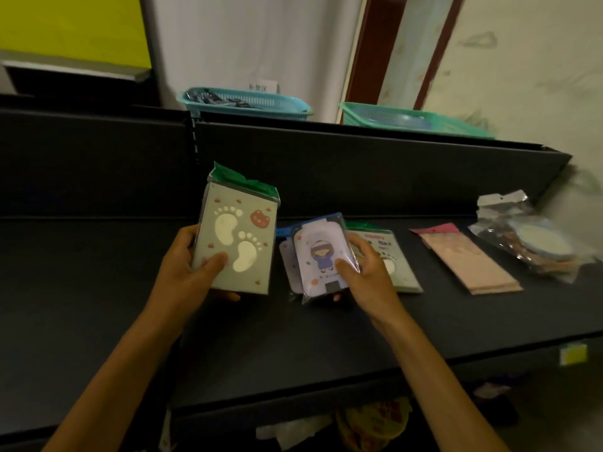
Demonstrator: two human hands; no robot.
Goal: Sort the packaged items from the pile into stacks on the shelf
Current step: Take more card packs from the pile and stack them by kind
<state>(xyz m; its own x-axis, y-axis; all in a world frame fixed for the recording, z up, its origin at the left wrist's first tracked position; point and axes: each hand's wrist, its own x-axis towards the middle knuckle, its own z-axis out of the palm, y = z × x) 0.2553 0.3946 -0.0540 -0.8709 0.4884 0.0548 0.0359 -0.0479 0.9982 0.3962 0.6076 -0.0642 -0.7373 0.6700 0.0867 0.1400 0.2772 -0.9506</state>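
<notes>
My left hand (192, 259) grips a grey-green pack with white footprints (238, 243), held upright above the dark shelf (98, 282). My right hand (362, 272) holds a bluish-white pack showing a cartoon child (321, 256), thumb on its front, just above a similar pack (287, 265) lying under it. A green "Happy Day" pack (398, 256) lies flat right of that hand, partly hidden by it. Farther right lie a stack of long pink packs (473, 262) and a heap of clear bags with a round blue-rimmed item (541, 243).
The shelf's dark back panel (359, 164) rises behind the packs. Two teal baskets (248, 102) (414, 120) stand beyond it. A yellow tag (572, 353) hangs on the shelf's front edge. Wrapped items (372, 422) lie on the floor below.
</notes>
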